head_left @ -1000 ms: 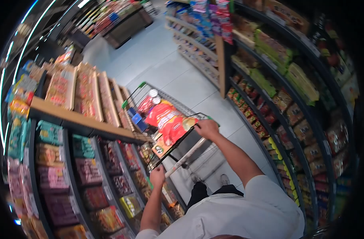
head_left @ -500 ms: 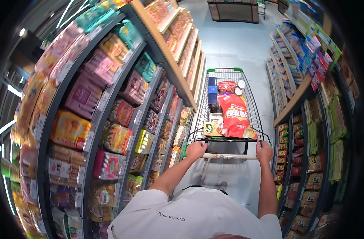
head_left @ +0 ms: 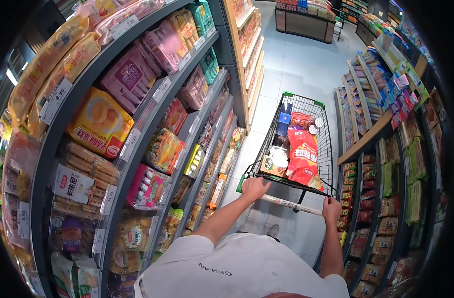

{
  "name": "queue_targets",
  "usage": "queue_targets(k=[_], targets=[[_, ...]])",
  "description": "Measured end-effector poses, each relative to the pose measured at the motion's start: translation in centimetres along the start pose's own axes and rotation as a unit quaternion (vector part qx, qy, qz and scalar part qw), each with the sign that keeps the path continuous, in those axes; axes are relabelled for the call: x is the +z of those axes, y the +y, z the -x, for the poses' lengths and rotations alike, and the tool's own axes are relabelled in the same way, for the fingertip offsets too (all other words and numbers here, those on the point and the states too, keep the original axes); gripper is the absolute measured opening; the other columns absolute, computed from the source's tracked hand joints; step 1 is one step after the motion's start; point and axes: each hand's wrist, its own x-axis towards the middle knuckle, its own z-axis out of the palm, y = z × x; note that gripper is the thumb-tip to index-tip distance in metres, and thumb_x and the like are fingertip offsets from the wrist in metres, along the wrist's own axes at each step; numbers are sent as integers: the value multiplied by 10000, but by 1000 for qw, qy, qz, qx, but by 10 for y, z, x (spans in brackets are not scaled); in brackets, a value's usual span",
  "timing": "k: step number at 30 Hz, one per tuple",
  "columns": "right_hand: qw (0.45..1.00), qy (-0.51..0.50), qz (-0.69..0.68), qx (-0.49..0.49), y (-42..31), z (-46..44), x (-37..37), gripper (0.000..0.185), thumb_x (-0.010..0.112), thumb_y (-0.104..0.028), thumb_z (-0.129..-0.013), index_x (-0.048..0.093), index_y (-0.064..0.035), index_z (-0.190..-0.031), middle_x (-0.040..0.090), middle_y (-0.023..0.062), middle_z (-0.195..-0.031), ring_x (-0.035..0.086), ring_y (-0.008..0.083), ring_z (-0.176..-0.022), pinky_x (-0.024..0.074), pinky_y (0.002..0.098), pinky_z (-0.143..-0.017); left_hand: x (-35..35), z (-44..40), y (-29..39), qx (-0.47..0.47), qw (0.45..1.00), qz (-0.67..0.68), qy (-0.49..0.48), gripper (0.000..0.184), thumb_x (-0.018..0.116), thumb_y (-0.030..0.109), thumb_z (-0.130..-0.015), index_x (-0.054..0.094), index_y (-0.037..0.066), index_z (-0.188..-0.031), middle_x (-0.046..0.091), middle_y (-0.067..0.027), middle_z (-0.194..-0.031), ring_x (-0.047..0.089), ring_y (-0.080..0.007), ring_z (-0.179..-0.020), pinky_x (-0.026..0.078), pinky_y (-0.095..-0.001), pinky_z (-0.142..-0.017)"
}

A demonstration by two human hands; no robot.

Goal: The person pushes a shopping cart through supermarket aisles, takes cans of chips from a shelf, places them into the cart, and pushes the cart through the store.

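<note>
My left hand is closed round the left end of the shopping cart's handle. At the right end of the same handle, my right hand is wrapped on it too. The wire cart has green corners and holds a large red bag, a smaller red pack behind it, round-topped containers at the right, dark blue boxes at the left, and a box with a green round mark near the handle.
Shelves of packaged snacks curve close along the left. On the right stand more shelves and a wooden-edged rack. Tiled floor runs ahead to a display counter.
The view has turned, and the left shelves look nearer. The cart, straight ahead half a second ago, now slants up to the left of my right hand. Both hands have stayed on the handle.
</note>
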Motion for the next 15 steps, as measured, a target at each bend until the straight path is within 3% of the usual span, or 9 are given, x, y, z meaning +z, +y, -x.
queue_targets(k=[4, 5, 6, 9, 10, 13, 15], targets=[[1000, 10, 2, 7, -8, 38, 0, 387, 658, -411, -961, 737, -44, -867, 728, 210, -847, 703, 430, -829, 539, 535, -743, 4, 13, -27, 33, 999, -4, 39, 522, 639, 606, -902, 768, 100, -910, 752, -160, -839, 735, -381, -843, 562, -518, -774], [1000, -5, 22, 11, -2, 41, 3, 354, 629, -411, -940, 751, -81, -899, 729, 201, -864, 699, 430, -825, 537, 537, -721, 1, 18, -27, 28, 999, -25, 20, 556, 605, 628, -912, 768, 97, -908, 750, -166, -838, 736, -381, -840, 559, -526, -774], [999, -11, 27, 35, -2, 48, 4, 356, 620, -413, -916, 743, -81, -877, 725, 208, -860, 699, 436, -830, 527, 555, -714, -13, 27, -22, 20, 1000, -3, -24, 569, 585, 622, -928, 747, 77, -907, 748, -205, -885, 726, -419, -880, 544, -556, -765], [996, -29, 19, 85, 10, 68, 9, 328, 621, -397, -874, 773, -110, -917, 742, 179, -880, 715, 417, -855, 544, 544, -733, -5, 45, -30, 49, 998, -24, 38, 571, 574, 631, -921, 741, 87, -877, 737, -197, -830, 726, -413, -842, 539, -553, -741], [992, -52, 9, 116, 1, 77, -2, 327, 614, -393, -880, 786, -121, -941, 752, 167, -891, 723, 408, -864, 559, 534, -758, -20, 58, -21, 30, 999, -23, 13, 552, 588, 614, -925, 762, 90, -920, 750, -200, -863, 731, -408, -859, 548, -537, -763], [996, -44, 16, 78, 11, 100, 0, 356, 611, -448, -906, 769, -130, -895, 744, 148, -854, 715, 391, -830, 549, 535, -715, -20, 78, -27, 36, 997, -57, 27, 502, 640, 562, -926, 800, 93, -1009, 774, -192, -942, 739, -390, -881, 560, -502, -804], [998, -31, -4, 61, 11, 114, -7, 358, 615, -455, -906, 774, -134, -896, 749, 137, -858, 720, 375, -849, 560, 524, -731, -22, 94, -26, 34, 997, -64, 30, 473, 647, 537, -936, 802, 93, -982, 775, -182, -919, 739, -386, -880, 558, -506, -797]])
